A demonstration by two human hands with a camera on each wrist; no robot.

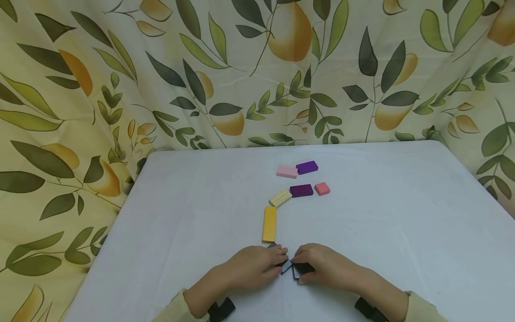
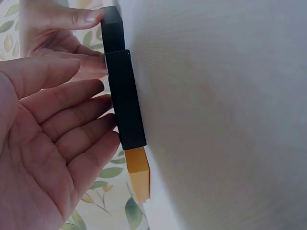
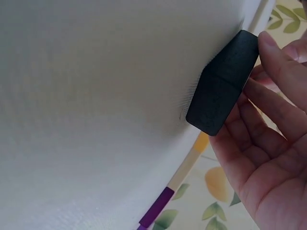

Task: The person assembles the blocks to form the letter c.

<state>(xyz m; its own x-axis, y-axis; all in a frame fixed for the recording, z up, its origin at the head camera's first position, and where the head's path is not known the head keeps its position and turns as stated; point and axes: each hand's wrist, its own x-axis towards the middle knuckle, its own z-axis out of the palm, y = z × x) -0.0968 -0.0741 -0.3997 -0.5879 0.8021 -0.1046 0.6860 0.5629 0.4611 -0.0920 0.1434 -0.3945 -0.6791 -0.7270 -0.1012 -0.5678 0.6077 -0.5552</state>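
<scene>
Two black blocks lie end to end at an angle near the front of the table. My left hand (image 1: 254,267) rests its fairly straight fingers on the left black block (image 1: 286,266), covering much of it. In the left wrist view those fingertips touch the side of this long black block (image 2: 125,100). My right hand (image 1: 331,268) pinches the right black block (image 1: 301,270) between thumb and fingers. Seen from the right wrist, the thumb lies at one end of the black block (image 3: 218,91). A yellow block (image 1: 269,224) lies just beyond the left black block.
Past the yellow block, a cream block (image 1: 280,198), a dark purple block (image 1: 301,191) and a coral block (image 1: 322,188) continue in a curve. Farther back lie a pink block (image 1: 287,171) and a violet block (image 1: 307,167). A white cloth covers the table (image 1: 193,201).
</scene>
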